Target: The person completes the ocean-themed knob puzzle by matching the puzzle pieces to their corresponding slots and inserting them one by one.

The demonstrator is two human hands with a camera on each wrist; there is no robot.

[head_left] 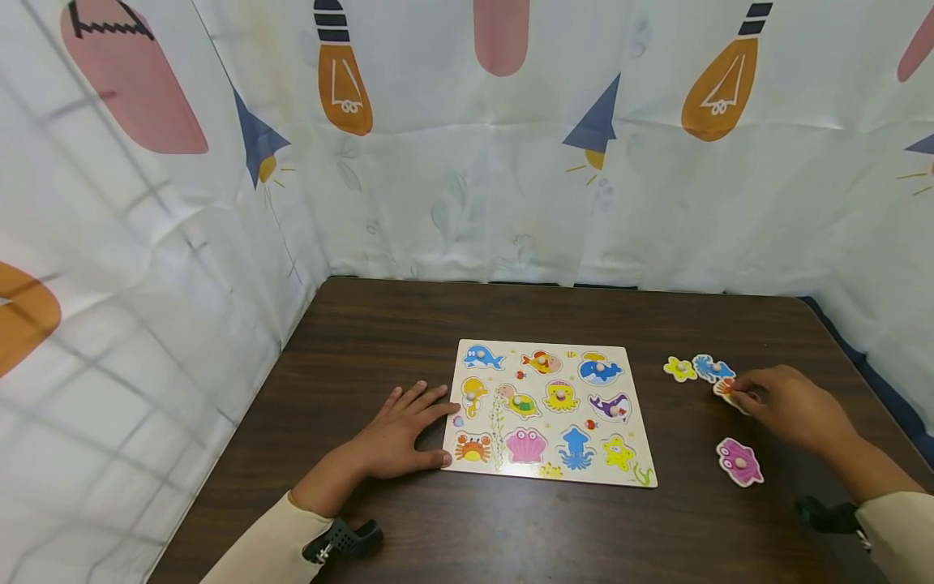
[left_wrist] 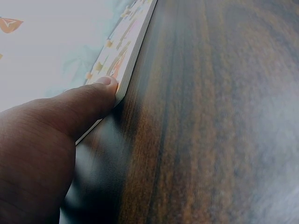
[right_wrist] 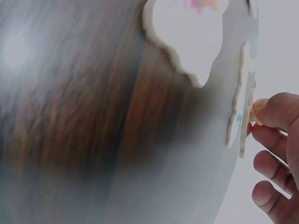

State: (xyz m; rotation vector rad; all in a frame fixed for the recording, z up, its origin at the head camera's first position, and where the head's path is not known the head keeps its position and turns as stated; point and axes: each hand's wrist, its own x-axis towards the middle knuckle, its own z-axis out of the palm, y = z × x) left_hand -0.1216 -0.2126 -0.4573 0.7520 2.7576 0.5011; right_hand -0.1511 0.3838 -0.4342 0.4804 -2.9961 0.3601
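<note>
1. Nearest the head camera, on the near side of the puzzle board: pale sleeves and dark wrist straps.
2. At the board's left edge: left hand, palm down, fingers spread wide, thumb and index fingertips touching it.
3. Well to the right of the board: right hand, pinching an orange-patterned piece; just beside, a blue piece, then, closer to the board, a yellow piece. Nearer the camera, apart from these, a pink piece with a knob.
4. On the board: sea-creature shapes, with a crab at near left, a yellow octopus around the middle, a star at near right.
5. Beneath the board, a dark wooden table; beyond it, a white curtain printed with orange bulbs.
6. Left wrist view: left thumb resting on the board's edge by a corner.
7. Right wrist view, off to the board's right: thumb and index finger pinching the held piece by its knob, remaining fingers bent. Cannot tell about contact with the table.
</note>
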